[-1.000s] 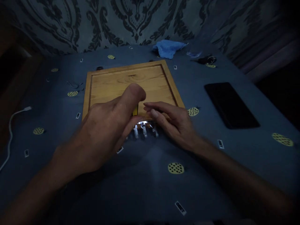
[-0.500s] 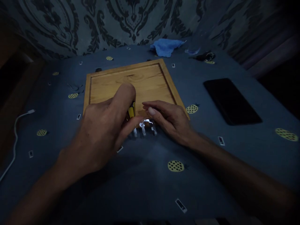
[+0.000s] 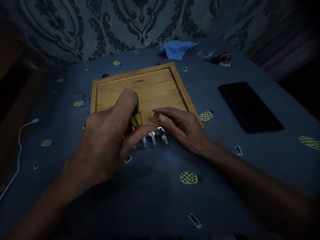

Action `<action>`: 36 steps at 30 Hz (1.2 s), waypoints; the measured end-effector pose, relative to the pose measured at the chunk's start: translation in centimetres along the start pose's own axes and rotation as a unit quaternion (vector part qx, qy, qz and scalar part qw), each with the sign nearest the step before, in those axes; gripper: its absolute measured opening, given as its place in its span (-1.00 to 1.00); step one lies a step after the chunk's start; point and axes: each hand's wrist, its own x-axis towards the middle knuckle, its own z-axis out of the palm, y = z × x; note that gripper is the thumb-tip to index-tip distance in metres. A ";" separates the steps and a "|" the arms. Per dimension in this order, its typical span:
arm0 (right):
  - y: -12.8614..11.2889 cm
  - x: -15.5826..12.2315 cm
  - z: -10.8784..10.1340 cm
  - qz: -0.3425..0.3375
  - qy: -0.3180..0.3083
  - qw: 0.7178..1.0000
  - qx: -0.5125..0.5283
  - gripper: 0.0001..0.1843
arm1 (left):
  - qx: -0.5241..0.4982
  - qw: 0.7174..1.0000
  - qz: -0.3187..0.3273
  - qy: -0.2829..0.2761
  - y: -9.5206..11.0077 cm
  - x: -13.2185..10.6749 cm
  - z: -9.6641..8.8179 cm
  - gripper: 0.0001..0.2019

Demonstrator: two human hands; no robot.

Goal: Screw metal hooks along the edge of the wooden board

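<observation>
My left hand (image 3: 100, 146) is wrapped around a screwdriver (image 3: 136, 119), of which only part of the yellow-and-black handle shows; the tip is hidden. Below it is the near edge of a square wooden board (image 3: 112, 96) with a raised rim. Shiny metal hooks (image 3: 153, 137) jut toward me from that edge. My right hand (image 3: 183, 128) lies at the edge beside the hooks. Its thumb and fingers are drawn together, but what lies between them, if anything, I cannot make out.
A black phone (image 3: 250, 108) lies on the patterned blue cloth (image 3: 155, 200) to the right. Behind the board are a blue rag (image 3: 178, 50) and a dark object with rings (image 3: 220, 59). On the left are a white cable (image 3: 18, 146) and small thin pieces (image 3: 80, 94).
My left hand has shifted slightly left, and the screwdriver handle has tilted, with more of its yellow showing. My right hand has stayed nearly still at the board's edge.
</observation>
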 end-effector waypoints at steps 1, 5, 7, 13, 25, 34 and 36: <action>0.0 0.0 0.0 0.001 0.001 1.000 0.002 -0.62 | 0.005 1.000 -0.008 0.000 -0.1 0.0 -0.1 -0.71; 0.3 0.0 0.1 0.003 0.010 1.000 0.013 -0.64 | 0.016 0.998 -0.048 0.026 0.0 0.2 -1.1 -0.73; 0.4 0.0 0.1 0.000 0.012 1.000 0.013 -0.64 | 0.015 0.997 -0.047 0.056 0.1 0.4 -1.7 -0.74; 0.5 -0.1 0.1 0.004 0.005 1.000 0.011 -0.62 | 0.035 0.997 -0.055 0.038 -0.2 0.2 -1.6 -0.75; 0.5 0.0 0.1 0.003 0.004 1.000 0.004 -0.59 | -0.004 1.000 -0.018 -0.024 -0.3 -0.1 -0.9 -0.81; 0.4 0.0 0.1 0.003 -0.002 1.000 0.014 -0.62 | -0.001 1.000 -0.013 -0.020 -0.1 -0.1 -1.0 -0.83; 0.4 0.0 0.1 0.003 -0.003 1.000 0.011 -0.61 | -0.007 1.000 -0.016 -0.019 -0.2 -0.1 -0.9 -0.81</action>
